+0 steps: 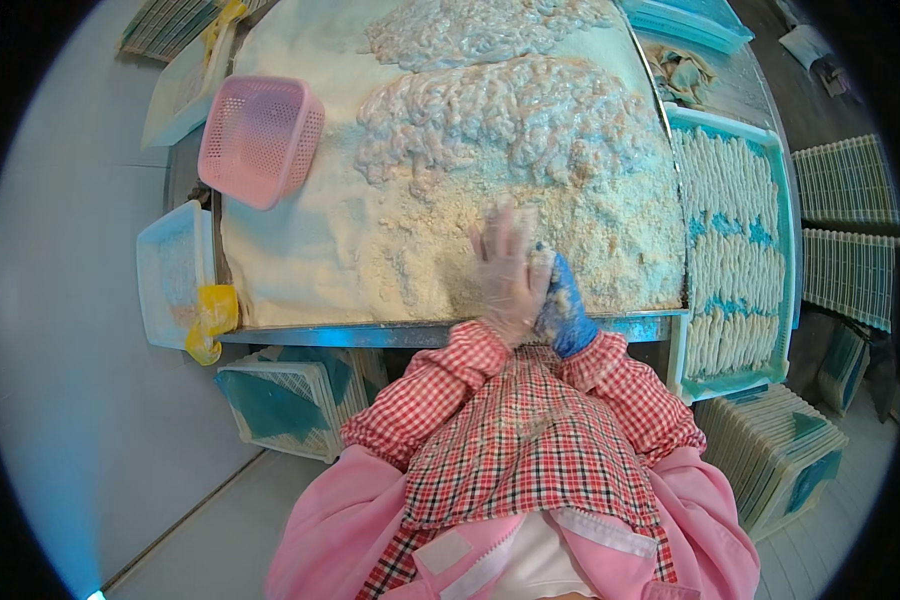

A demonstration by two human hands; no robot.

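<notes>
My left hand [508,272], in a clear plastic glove, is stretched out with its fingers apart over the pale flour or crumbs [420,235]. Against its right side is my right hand [564,308], in a blue glove dusted with white. The right fingers look curled in, and a whitish bit shows where the two hands meet; what they hold, if anything, is hidden. Just beyond my hands lies a wide heap of glistening, pale pinkish raw meat strips [510,115], its near edge mixed into the crumbs.
To the right, a teal-lined tray [677,345] holds rows of coated strips. A pink basket [260,140] stands on the table's left. Beside the table is a white bin [155,250] with a yellow scoop [212,318]. Stacked trays [770,450] stand at lower right.
</notes>
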